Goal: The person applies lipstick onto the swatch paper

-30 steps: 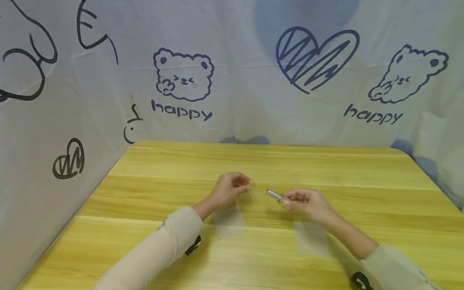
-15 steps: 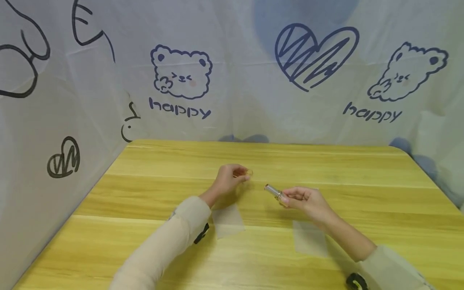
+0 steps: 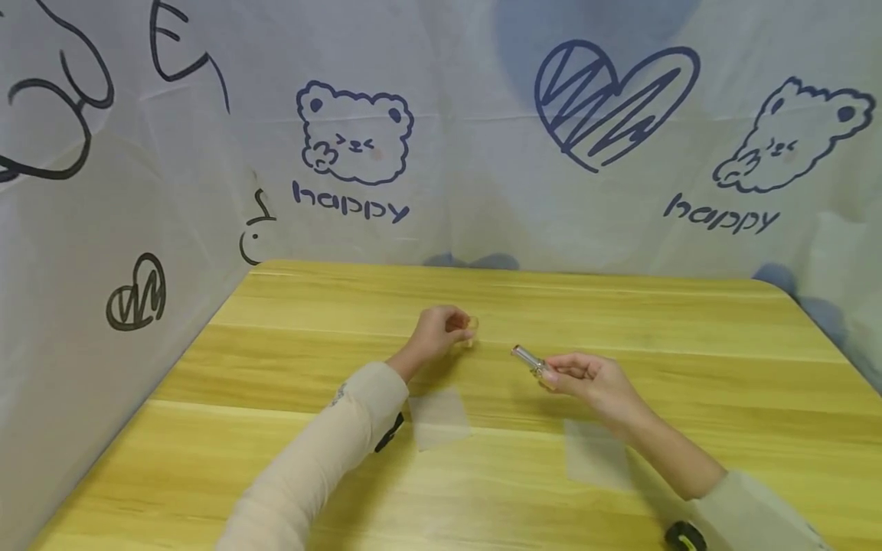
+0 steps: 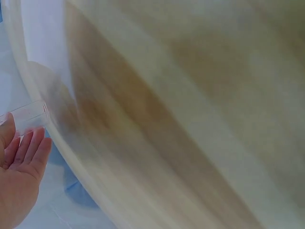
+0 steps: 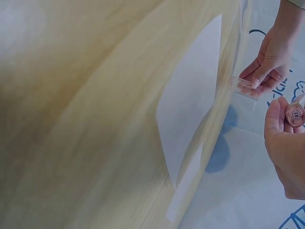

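Note:
In the head view my right hand point(image 3: 592, 383) pinches a lipstick point(image 3: 529, 360) by its base. Its silver tube slants up to the left, with a small reddish tip. The right wrist view shows the square pinkish-gold bottom of the lipstick point(image 5: 295, 114) between thumb and fingers. My left hand point(image 3: 436, 334) pinches a clear lipstick cap point(image 3: 472, 330) above the far half of the table. That transparent cap point(image 4: 29, 116) also shows in the left wrist view, held between thumb and fingertips. Cap and lipstick are apart, both lifted off the tabletop.
Two whitish square sheets lie on the wooden table point(image 3: 310, 367): a left sheet point(image 3: 439, 419) and a right sheet point(image 3: 596, 454), each below a hand. Behind the table hangs a white cloth point(image 3: 475, 168) with drawings. A black wrist strap point(image 3: 685, 536) shows at the right sleeve.
My left hand has moved up and slightly away with the cap, which now stands more upright. The right hand keeps its grip on the lipstick and has barely shifted.

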Tool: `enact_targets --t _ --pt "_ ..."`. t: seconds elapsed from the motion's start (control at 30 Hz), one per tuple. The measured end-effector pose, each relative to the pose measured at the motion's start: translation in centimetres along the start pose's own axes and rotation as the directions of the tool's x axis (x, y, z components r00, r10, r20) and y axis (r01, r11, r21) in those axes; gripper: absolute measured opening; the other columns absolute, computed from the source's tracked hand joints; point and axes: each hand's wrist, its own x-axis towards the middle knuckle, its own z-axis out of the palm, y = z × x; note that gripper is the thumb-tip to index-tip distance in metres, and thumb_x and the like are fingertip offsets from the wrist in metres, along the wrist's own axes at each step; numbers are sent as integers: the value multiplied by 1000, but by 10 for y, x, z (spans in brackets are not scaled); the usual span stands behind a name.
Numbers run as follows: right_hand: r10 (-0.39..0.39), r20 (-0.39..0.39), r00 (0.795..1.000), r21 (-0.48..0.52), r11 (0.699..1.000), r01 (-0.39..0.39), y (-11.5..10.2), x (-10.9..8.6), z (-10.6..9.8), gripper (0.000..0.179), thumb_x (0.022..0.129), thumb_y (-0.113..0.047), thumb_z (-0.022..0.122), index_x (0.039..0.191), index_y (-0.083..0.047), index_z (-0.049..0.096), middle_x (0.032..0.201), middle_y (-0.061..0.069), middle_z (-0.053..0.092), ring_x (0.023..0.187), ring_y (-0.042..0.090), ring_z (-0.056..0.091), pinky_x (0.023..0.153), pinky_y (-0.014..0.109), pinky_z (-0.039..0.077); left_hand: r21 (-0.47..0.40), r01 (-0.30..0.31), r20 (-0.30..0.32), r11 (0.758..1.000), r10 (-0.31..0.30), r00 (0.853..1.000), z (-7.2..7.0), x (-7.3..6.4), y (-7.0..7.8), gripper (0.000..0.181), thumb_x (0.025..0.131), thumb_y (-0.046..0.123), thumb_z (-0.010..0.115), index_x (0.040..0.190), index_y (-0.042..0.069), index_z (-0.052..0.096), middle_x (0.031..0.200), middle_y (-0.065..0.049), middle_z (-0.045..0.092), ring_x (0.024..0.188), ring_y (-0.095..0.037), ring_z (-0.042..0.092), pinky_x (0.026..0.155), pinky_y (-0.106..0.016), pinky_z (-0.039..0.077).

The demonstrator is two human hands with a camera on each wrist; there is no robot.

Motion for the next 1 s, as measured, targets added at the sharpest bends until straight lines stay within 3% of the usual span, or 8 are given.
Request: enact_targets --t 0.2,0.47,0.7,0.87,1.0 --pt "-2 13 1000 19 1000 2 -1 1 1 45 89 -23 64 120 8 53 107 9 68 98 22 65 94 36 50 14 -25 3 1000 25 1000 -1 -3 -3 24 85 4 65 104 -8 62 100 -21 66 94 -30 65 82 -31 55" --pt "2 9 1000 24 1000 -2 -1 2 1 44 89 -23 64 119 7 53 109 14 67 98 22 65 91 31 52 4 -44 -7 999 44 999 -1 -4 -3 27 82 0 67 106 -10 61 98 -22 66 94 -31 64 82 -31 55" --pt "-2 11 1000 18 1000 2 0 1 2 45 89 -24 63 120 8 53 111 16 66 98 22 65 92 33 51 14 -17 -2 1000 17 1000 -6 -8 -2 40 83 6 67 119 -8 56 113 -23 63 106 -34 61 91 -38 52" --pt "-23 17 1000 14 1000 23 0 -2 2 44 92 -23 59 121 9 51 112 16 65 97 20 65 96 39 49 -1 -7 -91 1000 7 996 -15 -14 8 44 85 15 67 123 -2 56 124 -19 59 116 -31 56 98 -39 47" --pt "-34 16 999 14 999 34 0 -3 2 43 93 -22 57 122 10 50 113 16 65 97 17 65 98 42 47 -30 -75 -179 997 68 982 -22 -17 22 39 85 18 67 118 -1 60 122 -18 61 115 -30 57 97 -36 48"
